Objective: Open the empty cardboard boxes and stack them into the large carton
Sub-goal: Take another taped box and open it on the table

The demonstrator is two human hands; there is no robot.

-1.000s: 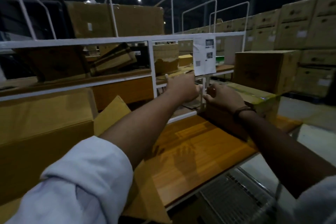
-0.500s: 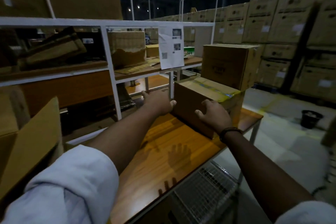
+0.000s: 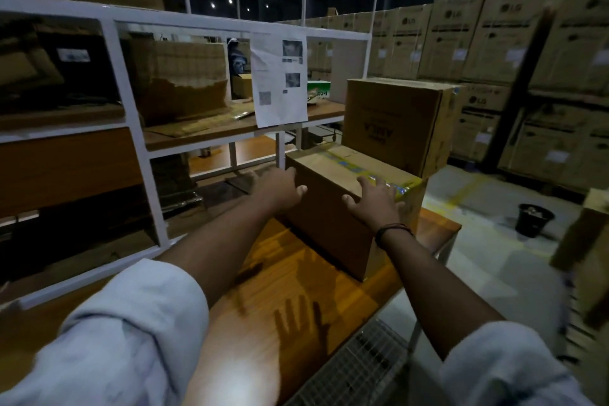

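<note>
A closed brown cardboard box (image 3: 329,224), sealed on top with yellow and blue tape, lies at the far right of the wooden table (image 3: 290,293). My left hand (image 3: 280,189) is cupped around its left end, thumb on the near face. My right hand (image 3: 375,204) lies on the top near edge toward the right end, fingers spread. A taller closed carton (image 3: 395,122) stands right behind the box. The open large carton is out of view.
A white metal shelf frame (image 3: 131,128) with cartons and a hanging paper sheet (image 3: 280,82) borders the table's far side. A wire mesh (image 3: 362,366) lies under the near edge. Right of the table are a black bucket (image 3: 534,219) and stacked cartons (image 3: 494,43).
The view has swung right, and the open carton on the left has left the frame. Both hands have stayed on the taped box, the right one sliding toward its right end.
</note>
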